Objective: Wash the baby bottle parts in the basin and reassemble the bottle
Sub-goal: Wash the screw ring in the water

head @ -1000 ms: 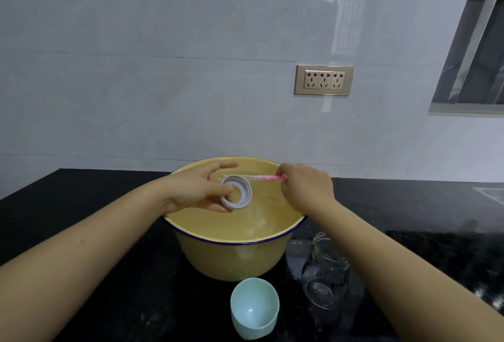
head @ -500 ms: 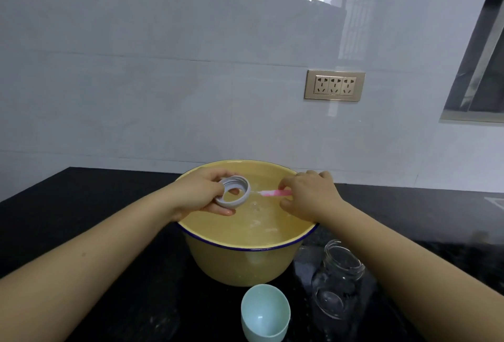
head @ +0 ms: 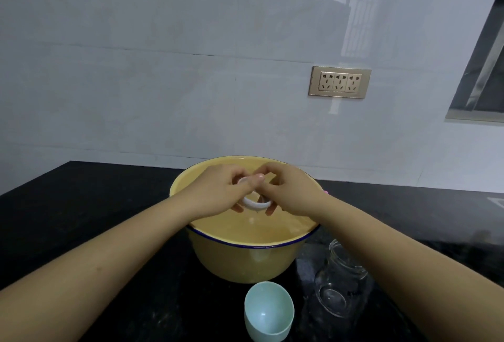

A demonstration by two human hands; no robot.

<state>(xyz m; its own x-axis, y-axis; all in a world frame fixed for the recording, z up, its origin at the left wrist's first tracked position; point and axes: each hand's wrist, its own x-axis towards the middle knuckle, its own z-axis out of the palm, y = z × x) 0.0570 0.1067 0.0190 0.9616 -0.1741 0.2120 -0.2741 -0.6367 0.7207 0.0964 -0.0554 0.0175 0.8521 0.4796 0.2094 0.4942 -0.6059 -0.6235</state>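
Note:
A yellow basin (head: 245,245) with a blue rim holds water on the black counter. Over it, my left hand (head: 215,194) grips a white screw ring (head: 256,205) of the bottle. My right hand (head: 289,191) is pressed against the ring, fingers curled. A pink end of a small brush (head: 325,192) sticks out behind that hand; the rest of the brush is hidden. The clear glass bottle body (head: 338,284) lies tilted to the right of the basin. A mint-green cap (head: 268,311) stands open side up in front of the basin.
The black counter (head: 95,219) runs to a white tiled wall with a gold socket panel (head: 339,82). A window frame (head: 480,82) is at the far right. A sink edge (head: 497,201) shows at the right border.
My right hand has moved left and closed in on the ring, hiding most of the pink brush. Both hands now meet over the middle of the basin.

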